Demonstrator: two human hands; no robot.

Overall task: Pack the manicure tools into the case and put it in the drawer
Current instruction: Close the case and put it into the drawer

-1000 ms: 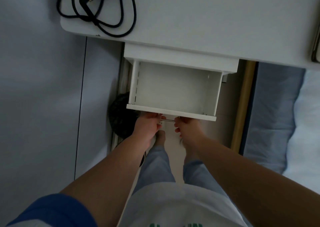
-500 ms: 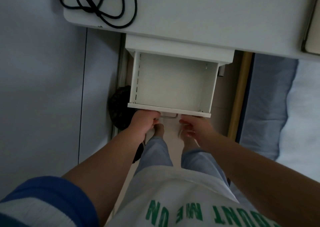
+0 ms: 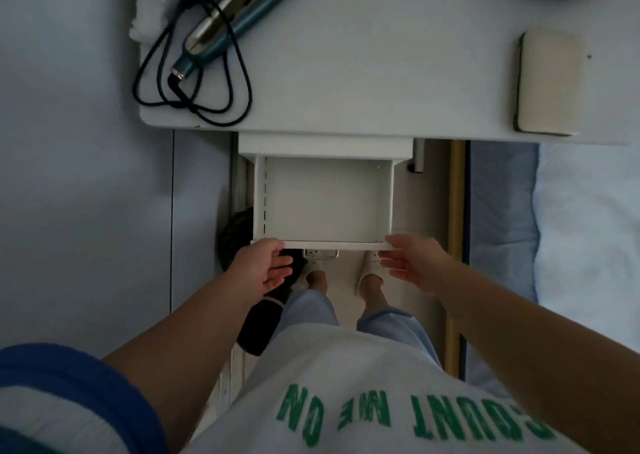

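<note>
White surface (image 3: 363, 73) stretching across the top, well beyond both hands. Bed with pale sheet and blue cover (image 3: 571, 228) off to the right of the right hand. White drawer (image 3: 325, 201) pulled out from under the surface, directly ahead of both hands — inside bare as far as can be seen, small metal handle (image 3: 322, 253) on its front between the two hands. Beige rectangular case (image 3: 549, 83), lid closed, lying on the surface far ahead and to the right of the right hand. Teal hair straightener (image 3: 239, 14) with looped black cord (image 3: 194, 90) on the surface, far ahead and left of the left hand. Dark slippers (image 3: 256, 322) on the floor below the left hand.

Left hand (image 3: 265, 266) at the drawer front's left corner, fingers straight and loose, thumb on the top edge — gripping nothing. Right hand (image 3: 414, 261) at the right corner, fingers extended, fingertips at the front edge, likewise holding nothing. Manicure tools not visible anywhere.
</note>
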